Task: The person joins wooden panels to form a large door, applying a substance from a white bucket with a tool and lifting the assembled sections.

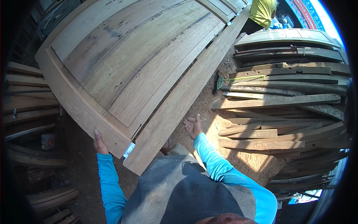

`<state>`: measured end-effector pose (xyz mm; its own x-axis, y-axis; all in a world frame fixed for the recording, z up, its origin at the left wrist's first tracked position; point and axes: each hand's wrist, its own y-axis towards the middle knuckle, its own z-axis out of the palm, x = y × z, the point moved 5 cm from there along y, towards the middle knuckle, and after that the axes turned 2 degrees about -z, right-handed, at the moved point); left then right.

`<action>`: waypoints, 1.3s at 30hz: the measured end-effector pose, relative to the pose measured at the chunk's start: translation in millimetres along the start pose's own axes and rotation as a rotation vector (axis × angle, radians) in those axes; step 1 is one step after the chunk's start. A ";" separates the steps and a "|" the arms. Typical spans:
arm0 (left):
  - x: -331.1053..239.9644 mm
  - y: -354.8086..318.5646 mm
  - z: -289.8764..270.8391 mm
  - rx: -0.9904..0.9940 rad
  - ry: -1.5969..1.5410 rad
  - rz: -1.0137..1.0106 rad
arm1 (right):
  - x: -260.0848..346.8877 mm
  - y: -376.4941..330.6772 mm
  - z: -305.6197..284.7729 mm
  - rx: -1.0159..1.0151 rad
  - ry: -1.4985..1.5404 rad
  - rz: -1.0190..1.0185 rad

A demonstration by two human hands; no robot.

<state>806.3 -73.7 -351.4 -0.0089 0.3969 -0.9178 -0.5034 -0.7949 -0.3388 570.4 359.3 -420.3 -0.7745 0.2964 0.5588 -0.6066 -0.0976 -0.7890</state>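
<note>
A large panelled wooden door [145,56] stretches away from me across the upper left. A long plank [186,93] runs along its right side, with a dark narrow gap between the two. At the near corner, a shiny metal hinge [129,150] bridges door and plank. My left hand [99,142] grips the door's near end rail, thumb on top, its other fingers hidden underneath. To the right of the plank, my right hand [194,126] is held out with fingers apart and nothing in it.
Stacked boards and beams [279,100] fill the right side. A green-handled fly-swatter-like tool [220,82] leans by them. More timber [30,100] lies at left. A person in a yellow shirt [262,14] stands at the door's far end. Sawdust-covered ground [212,108] lies between.
</note>
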 end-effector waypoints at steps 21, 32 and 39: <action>5.2 -1.3 -0.5 0.013 -0.028 -0.032 | 27.6 13.3 -0.3 0.017 -0.059 -0.061; 5.5 2.4 2.7 -0.037 0.006 0.002 | 58.5 2.2 78.8 -0.025 0.390 -0.283; -8.8 -10.4 7.7 -0.003 0.022 -0.007 | 53.8 -15.7 70.1 0.153 0.171 -0.260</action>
<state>805.0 -65.5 -338.2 0.0135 0.3925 -0.9196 -0.5012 -0.7932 -0.3459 525.7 310.2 -360.0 -0.5573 0.4838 0.6748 -0.8094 -0.1351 -0.5715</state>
